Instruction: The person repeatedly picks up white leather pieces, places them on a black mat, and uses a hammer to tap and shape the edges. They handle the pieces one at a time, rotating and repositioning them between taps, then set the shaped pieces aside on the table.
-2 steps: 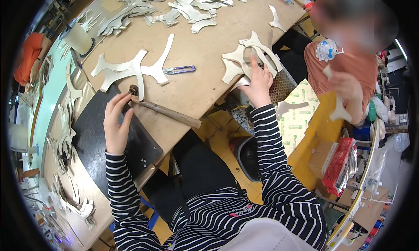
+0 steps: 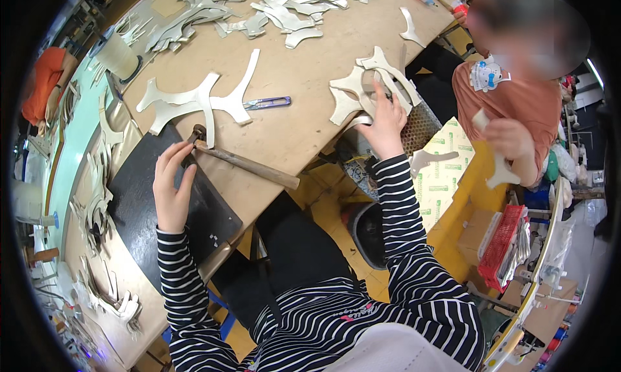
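My left hand [image 2: 173, 189] hovers over a black mat [image 2: 145, 197], thumb and fingers apart with nothing in them. Its fingertips are close to the head of a hammer [image 2: 249, 167], whose wooden handle slants across the table. My right hand [image 2: 386, 131] is at the table's right edge with fingers spread, over a small group of white cut leather-like pieces [image 2: 349, 87]; whether its fingertips touch them I cannot tell. Left of centre lie joined white branching pieces [image 2: 187, 101], one strip reaching down beside the hammer head. Touching them is a pair of blue-handled thread snips [image 2: 268, 103].
More white cut pieces [image 2: 284, 13] are heaped at the table's far side. A thread spool [image 2: 116, 56] stands at the far left. On the right, a co-worker's hand [image 2: 511, 139] holds a white piece above a patterned sheet [image 2: 446, 171]. A red basket [image 2: 501, 249] is lower right.
The co-worker's hand has shifted slightly with the white piece. My own hands stay almost where they were.
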A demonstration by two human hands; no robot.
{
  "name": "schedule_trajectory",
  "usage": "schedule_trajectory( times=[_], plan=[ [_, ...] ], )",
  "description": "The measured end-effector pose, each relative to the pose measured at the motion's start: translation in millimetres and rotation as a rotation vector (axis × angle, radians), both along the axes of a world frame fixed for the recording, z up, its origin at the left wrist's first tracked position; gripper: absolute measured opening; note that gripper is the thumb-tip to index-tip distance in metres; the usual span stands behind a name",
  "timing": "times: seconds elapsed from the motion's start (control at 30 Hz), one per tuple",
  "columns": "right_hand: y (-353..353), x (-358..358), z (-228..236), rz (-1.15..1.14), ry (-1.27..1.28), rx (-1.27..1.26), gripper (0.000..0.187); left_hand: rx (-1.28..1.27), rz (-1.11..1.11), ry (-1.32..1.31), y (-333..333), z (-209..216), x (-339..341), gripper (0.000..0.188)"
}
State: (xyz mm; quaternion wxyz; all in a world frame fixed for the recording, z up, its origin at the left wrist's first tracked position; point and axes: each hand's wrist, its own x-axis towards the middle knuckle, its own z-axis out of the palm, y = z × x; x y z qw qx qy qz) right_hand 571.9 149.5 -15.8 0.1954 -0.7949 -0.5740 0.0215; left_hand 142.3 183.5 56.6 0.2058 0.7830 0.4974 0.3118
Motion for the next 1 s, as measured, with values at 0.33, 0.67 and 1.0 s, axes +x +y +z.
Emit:
schedule_trajectory(
  times=[0.33, 0.67, 1.0],
  plan=[
    [6.4, 2.5, -2.3, 0.034, -0.138, 0.085, 0.088, -0.097, 0.091, -0.016, -46.0, -26.8, -30.4, 0.031],
    [5.7, -2.7, 2.7, 0.037, -0.084, 0.091, 0.087, -0.157, 0.135, -0.066, -71.5, -34.1, -37.4, 0.03],
    [6.2, 13.3, 6.2, 0.052, 0.185, 0.216, 0.073, -0.163, 0.154, -0.105, -87.7, -41.3, -51.5, 0.029]
  ],
)
